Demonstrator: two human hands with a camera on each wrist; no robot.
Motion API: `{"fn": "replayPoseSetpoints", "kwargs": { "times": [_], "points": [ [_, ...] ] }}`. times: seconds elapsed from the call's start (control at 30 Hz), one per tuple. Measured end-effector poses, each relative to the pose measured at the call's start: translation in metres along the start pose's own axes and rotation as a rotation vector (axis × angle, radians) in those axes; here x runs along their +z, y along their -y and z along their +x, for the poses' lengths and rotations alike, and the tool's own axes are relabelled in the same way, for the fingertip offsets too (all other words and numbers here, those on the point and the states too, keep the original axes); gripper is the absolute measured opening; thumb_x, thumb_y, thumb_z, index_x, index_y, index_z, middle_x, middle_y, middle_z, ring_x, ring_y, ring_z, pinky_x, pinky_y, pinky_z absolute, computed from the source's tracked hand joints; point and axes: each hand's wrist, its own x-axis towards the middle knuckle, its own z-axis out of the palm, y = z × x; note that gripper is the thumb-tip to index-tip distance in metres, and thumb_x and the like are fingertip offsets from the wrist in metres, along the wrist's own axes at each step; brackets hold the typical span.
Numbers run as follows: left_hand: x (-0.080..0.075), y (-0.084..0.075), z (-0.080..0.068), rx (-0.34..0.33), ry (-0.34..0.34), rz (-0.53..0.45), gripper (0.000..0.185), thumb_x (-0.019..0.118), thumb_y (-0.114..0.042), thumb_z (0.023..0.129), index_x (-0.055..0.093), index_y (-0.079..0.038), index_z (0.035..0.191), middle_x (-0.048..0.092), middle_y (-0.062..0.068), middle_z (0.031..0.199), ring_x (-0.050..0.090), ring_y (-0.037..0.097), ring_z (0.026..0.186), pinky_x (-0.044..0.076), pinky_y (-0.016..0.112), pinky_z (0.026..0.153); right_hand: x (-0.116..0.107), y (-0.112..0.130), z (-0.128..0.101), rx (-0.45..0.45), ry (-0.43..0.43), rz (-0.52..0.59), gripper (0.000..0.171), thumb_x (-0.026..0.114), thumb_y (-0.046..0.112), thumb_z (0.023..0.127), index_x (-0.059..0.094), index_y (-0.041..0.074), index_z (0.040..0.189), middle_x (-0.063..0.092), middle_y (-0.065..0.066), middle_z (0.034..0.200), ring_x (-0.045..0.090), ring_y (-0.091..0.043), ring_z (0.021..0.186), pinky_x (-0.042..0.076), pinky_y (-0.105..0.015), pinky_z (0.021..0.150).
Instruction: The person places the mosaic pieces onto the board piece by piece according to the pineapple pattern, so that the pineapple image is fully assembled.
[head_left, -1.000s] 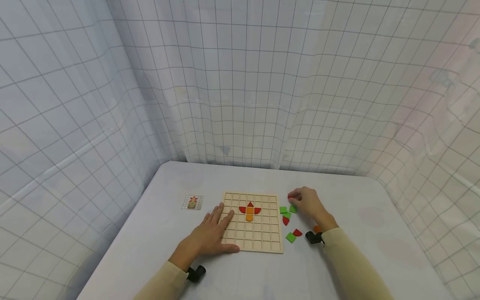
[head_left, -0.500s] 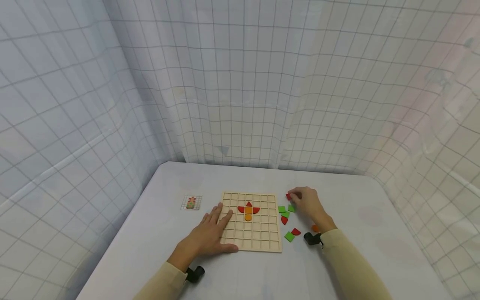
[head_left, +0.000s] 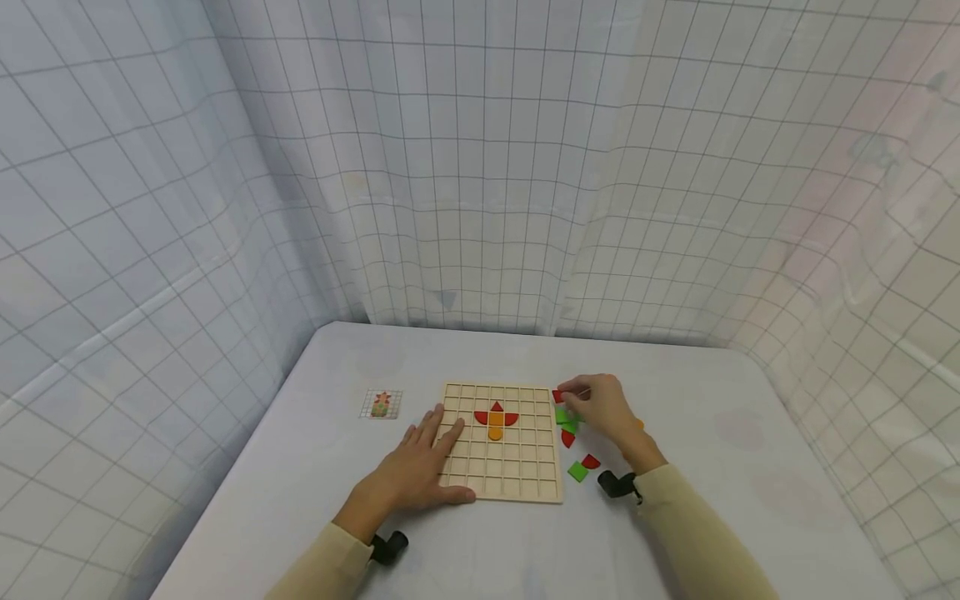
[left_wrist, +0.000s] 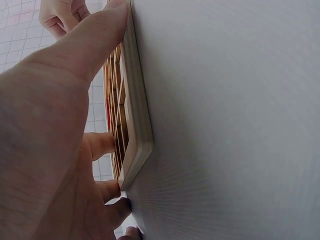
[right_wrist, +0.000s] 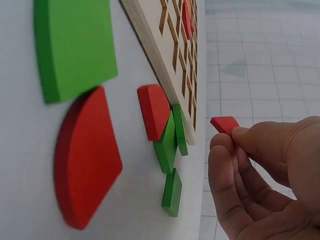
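A wooden grid board [head_left: 525, 483] [left_wrist: 131, 120] [right_wrist: 165, 47] lies on the table, with red and orange pieces [head_left: 497, 419] set in its upper rows. My left hand [head_left: 420, 467] lies flat on the board's left edge, fingers straight. My right hand [head_left: 600, 408] hovers by the board's top right corner and pinches a small red piece [head_left: 557, 396] [right_wrist: 224, 123] between thumb and fingers. Below it lie loose green pieces [head_left: 566, 418] [right_wrist: 167, 145], a green square [head_left: 577, 472] [right_wrist: 75, 47] and red quarter-round pieces [head_left: 591, 461] [right_wrist: 87, 155].
A small pattern card [head_left: 382, 404] lies left of the board. An orange piece [head_left: 638, 425] peeks out beyond my right hand. White gridded curtains [head_left: 480, 183] close in the table [head_left: 712, 517] at the back and sides.
My right hand has lifted the red piece and carried it left, from the loose pile toward the board's top right corner. The left hand has stayed on the board.
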Motion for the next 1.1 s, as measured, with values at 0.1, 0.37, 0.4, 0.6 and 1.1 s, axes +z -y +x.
{"fn": "replayPoseSetpoints", "kwargs": {
  "times": [0.1,0.37,0.4,0.6,1.1],
  "points": [
    [-0.001,0.0,0.0,0.002,0.0,0.002,0.126,0.086,-0.078,0.093,0.033,-0.009,0.184,0.013,0.033,0.193,0.022,0.053,0.181,0.027,0.073,0.144,0.004,0.005,-0.001,-0.007,0.018,-0.005,0.015,0.081,0.012,0.11,0.09,0.006,0.121,0.09,-0.008,0.109,0.082,-0.017,0.095,0.064,-0.027,0.081],
    [-0.002,-0.001,0.0,0.0,0.0,0.0,0.126,0.086,-0.077,0.093,0.033,-0.008,0.184,0.013,0.033,0.193,0.022,0.054,0.181,0.027,0.073,0.144,0.018,0.022,-0.01,-0.002,0.06,0.004,0.012,0.084,0.016,0.109,0.09,0.012,0.119,0.089,-0.002,0.108,0.076,-0.012,0.092,0.064,-0.028,0.081],
    [-0.002,-0.001,-0.001,-0.001,0.001,0.0,0.126,0.086,-0.078,0.093,0.033,-0.009,0.184,0.014,0.033,0.193,0.022,0.054,0.181,0.027,0.073,0.144,0.02,0.023,-0.011,-0.009,0.065,0.006,0.012,0.084,0.016,0.109,0.09,0.012,0.118,0.088,-0.001,0.107,0.075,-0.011,0.09,0.062,-0.026,0.079],
    [-0.002,-0.002,-0.001,-0.003,-0.001,0.004,0.126,0.086,-0.077,0.093,0.033,-0.009,0.184,0.014,0.033,0.193,0.023,0.054,0.18,0.028,0.073,0.144,0.033,0.03,-0.018,-0.057,0.1,0.03,0.01,0.084,0.012,0.108,0.091,0.012,0.116,0.088,0.001,0.104,0.072,-0.006,0.086,0.059,-0.02,0.078],
    [-0.003,-0.004,-0.001,-0.02,0.018,0.008,0.125,0.084,-0.079,0.094,0.032,-0.011,0.185,0.012,0.032,0.194,0.021,0.053,0.181,0.028,0.072,0.144,0.055,0.041,-0.025,-0.1,0.129,0.011,0.009,0.083,0.01,0.107,0.091,0.013,0.111,0.085,0.003,0.099,0.066,-0.006,0.082,0.058,-0.02,0.076]
  ]
}}
